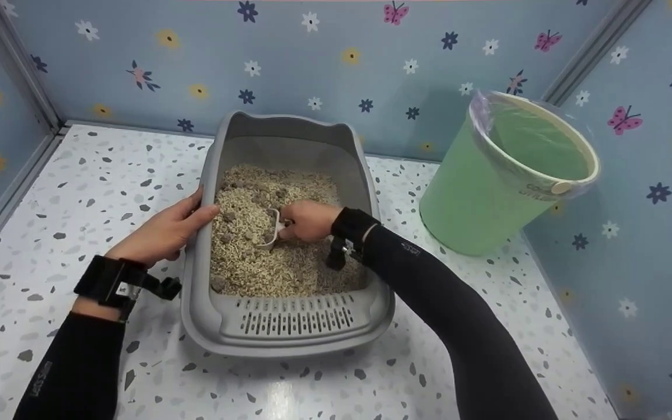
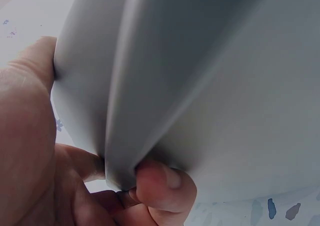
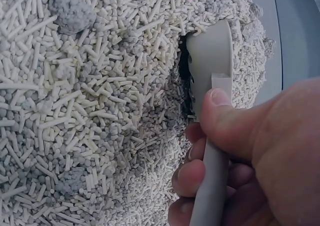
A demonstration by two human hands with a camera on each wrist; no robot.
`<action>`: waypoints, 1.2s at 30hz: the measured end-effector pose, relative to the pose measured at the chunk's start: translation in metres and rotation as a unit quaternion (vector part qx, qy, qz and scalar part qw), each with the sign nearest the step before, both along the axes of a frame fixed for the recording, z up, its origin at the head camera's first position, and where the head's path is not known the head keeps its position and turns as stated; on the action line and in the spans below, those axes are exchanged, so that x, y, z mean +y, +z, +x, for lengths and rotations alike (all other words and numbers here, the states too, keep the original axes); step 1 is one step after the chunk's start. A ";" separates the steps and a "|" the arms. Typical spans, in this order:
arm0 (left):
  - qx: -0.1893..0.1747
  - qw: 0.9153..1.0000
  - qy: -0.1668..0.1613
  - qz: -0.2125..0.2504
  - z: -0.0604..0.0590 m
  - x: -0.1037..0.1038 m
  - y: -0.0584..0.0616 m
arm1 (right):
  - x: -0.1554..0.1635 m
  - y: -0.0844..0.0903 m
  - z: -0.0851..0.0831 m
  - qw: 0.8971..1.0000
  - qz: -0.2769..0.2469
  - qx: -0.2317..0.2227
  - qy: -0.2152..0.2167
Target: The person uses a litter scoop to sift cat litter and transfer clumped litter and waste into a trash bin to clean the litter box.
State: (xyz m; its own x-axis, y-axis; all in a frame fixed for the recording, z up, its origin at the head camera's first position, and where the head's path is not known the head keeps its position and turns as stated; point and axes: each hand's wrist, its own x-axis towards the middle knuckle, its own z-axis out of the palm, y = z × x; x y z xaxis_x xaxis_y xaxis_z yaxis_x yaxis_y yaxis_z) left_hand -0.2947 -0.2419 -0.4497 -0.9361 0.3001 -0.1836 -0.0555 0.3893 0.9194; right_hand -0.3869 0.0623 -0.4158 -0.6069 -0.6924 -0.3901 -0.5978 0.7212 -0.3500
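Pale slotted scoop [image 3: 212, 51] sits in coarse, lumpy pellet litter [image 1: 283, 271] | right hand [image 1: 311, 220] curls round its straight handle | left hand [image 1: 161, 230] grips smooth grey tray [image 1: 193, 303] by the rim | round green bin [image 1: 470, 192], film-lined, stands near

From beyond the near end of the grey tray [image 1: 289, 346], the head view looks forward and down, framing it whole. The left wrist view faces the tray's left outside, very close; both show the left hand [image 1: 158, 234]. Close above the tray's litter [image 3: 75, 141], the right wrist view looks down, sharing the scoop [image 3: 212, 53] with the head view.
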 end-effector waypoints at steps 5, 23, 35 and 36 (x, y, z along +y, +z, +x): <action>0.001 1.000 -0.001 -0.005 -0.001 0.000 0.001 | 0.001 0.002 0.000 1.000 -0.001 -0.003 -0.005; -0.007 1.000 -0.005 -0.004 0.000 -0.001 0.003 | 0.024 0.017 0.006 0.996 -0.065 0.033 -0.047; 0.001 1.000 -0.003 -0.013 0.000 -0.001 0.001 | 0.035 0.038 0.031 0.988 -0.091 0.073 -0.105; 0.001 1.000 -0.003 -0.011 0.000 -0.001 0.001 | 0.036 0.040 0.033 0.987 -0.092 0.073 -0.111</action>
State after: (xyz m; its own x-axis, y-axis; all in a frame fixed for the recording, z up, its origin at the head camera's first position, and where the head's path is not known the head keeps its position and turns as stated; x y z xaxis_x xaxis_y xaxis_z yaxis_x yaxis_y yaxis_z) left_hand -0.2948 -0.2427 -0.4489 -0.9349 0.3008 -0.1885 -0.0514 0.4105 0.9104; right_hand -0.3535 0.0984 -0.3758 -0.7923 -0.5869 -0.1670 -0.4862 0.7726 -0.4083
